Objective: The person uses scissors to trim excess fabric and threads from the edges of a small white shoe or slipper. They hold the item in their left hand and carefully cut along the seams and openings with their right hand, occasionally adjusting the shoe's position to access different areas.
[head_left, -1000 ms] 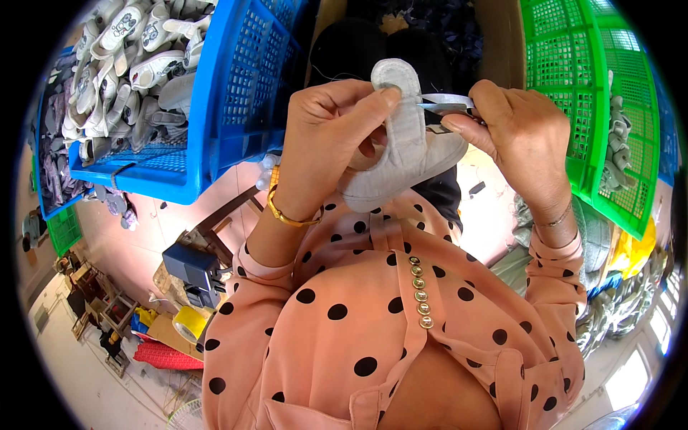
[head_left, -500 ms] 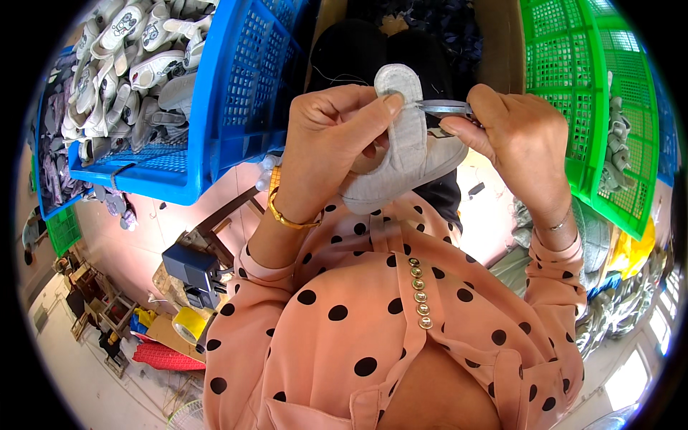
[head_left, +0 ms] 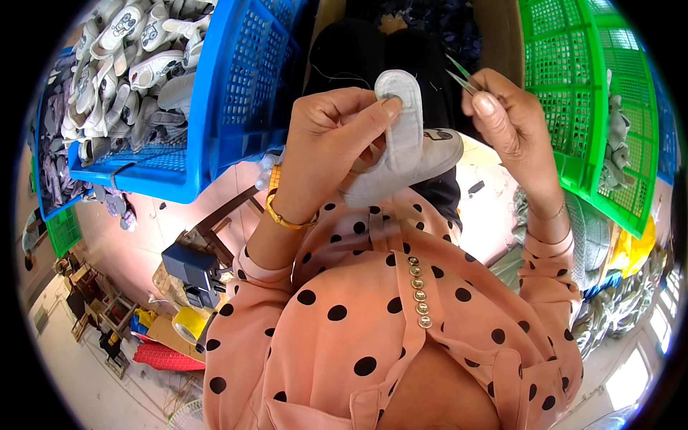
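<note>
My left hand (head_left: 337, 136) is closed on a small light-grey fabric shoe (head_left: 408, 179), pinching its strap (head_left: 405, 140) between thumb and fingers. The strap stands up with its rounded end at the top. A dark printed motif shows on the shoe's right end. To the right, my right hand (head_left: 517, 125) grips a pair of thread snips (head_left: 460, 77). Their two pointed blades are apart and aim up and left, away from the shoe. The fingers hide the handle of the snips.
On the left stands a blue plastic basket (head_left: 143, 178) heaped with similar small shoes (head_left: 136, 43). Green plastic baskets (head_left: 577, 93) stand on the right, one holding grey pieces (head_left: 618, 143). Dark scraps (head_left: 444, 21) lie beyond my knees. Grey bundles (head_left: 589, 229) sit below the green basket.
My right hand has drawn the snips away from the strap, up and to the right, and their blades have spread. The left hand with the shoe has hardly moved.
</note>
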`<state>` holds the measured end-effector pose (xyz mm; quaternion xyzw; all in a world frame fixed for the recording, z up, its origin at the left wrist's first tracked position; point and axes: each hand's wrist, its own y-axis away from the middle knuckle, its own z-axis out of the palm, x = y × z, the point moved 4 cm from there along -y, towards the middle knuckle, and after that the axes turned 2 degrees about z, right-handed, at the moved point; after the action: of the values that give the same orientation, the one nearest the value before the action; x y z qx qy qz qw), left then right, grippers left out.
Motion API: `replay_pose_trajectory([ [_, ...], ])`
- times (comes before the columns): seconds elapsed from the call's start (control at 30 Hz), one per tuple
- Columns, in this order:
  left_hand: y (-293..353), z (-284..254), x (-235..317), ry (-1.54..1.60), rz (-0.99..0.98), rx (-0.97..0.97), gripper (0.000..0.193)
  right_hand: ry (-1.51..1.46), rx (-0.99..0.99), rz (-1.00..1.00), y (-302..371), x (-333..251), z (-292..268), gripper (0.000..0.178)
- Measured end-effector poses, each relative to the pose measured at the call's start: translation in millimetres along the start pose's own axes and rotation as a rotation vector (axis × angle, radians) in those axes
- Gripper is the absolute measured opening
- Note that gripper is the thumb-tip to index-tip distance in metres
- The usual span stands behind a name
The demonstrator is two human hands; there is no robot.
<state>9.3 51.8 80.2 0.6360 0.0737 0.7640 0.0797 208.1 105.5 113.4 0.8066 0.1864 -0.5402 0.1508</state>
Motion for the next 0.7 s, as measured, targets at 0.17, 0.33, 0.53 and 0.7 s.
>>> replay_pose_trajectory([
  [0.17,-1,5,1,-0.058,0.037,-0.062,0.017,-0.055,-0.156,0.064,2,5,34,0.023],
  [0.33,3,7,-6,-0.062,0.450,0.145,0.020,-0.455,-0.242,0.228,6,28,49,0.021],
  [0.53,11,4,-5,-0.765,0.759,0.011,0.022,-0.579,-0.259,0.302,12,32,62,0.018],
  [0.7,12,2,-19,-0.834,0.642,-0.083,0.006,-0.554,-0.211,0.475,25,52,72,0.017],
])
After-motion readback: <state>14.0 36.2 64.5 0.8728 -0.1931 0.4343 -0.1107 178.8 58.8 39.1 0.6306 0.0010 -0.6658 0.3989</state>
